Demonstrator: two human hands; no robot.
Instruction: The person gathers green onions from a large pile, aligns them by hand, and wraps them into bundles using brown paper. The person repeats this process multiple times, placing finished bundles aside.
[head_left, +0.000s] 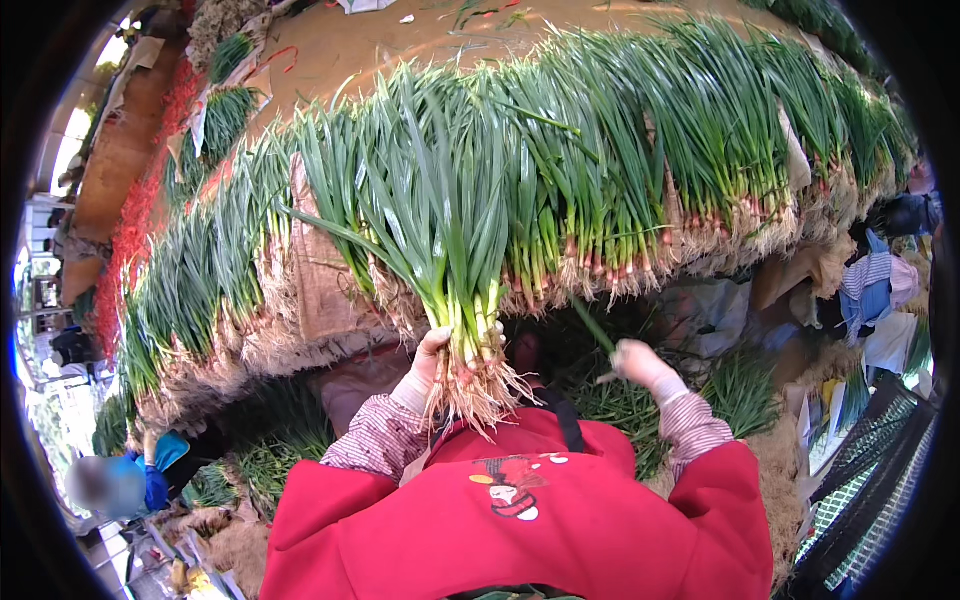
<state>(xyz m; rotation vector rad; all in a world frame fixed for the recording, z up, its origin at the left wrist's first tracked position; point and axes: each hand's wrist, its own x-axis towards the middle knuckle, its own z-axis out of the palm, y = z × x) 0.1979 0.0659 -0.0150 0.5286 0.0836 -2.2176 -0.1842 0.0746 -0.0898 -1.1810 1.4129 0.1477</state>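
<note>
My left hand (433, 358) is closed around the pale stems of a bunch of leafy green plants with reddish-white bases (465, 330). Stringy roots hang from the bunch towards my red smock, and its long leaves fan out over the row behind. To the right, my right hand (634, 362) grips a green leaf (592, 324), blurred, which points up and left; a pale bit shows below the fingers. Along the table's near edge lies a long row of similar plants (600, 165), roots facing me. Part of my left hand is hidden by the stems and roots.
A brown sheet (319, 277) divides the row at left. Cut or loose leaves (630, 427) lie below the table. Red strands (150, 225) cover an area at far left. A person in blue (156, 480) is at lower left; another person's striped sleeve (866, 277) shows at right.
</note>
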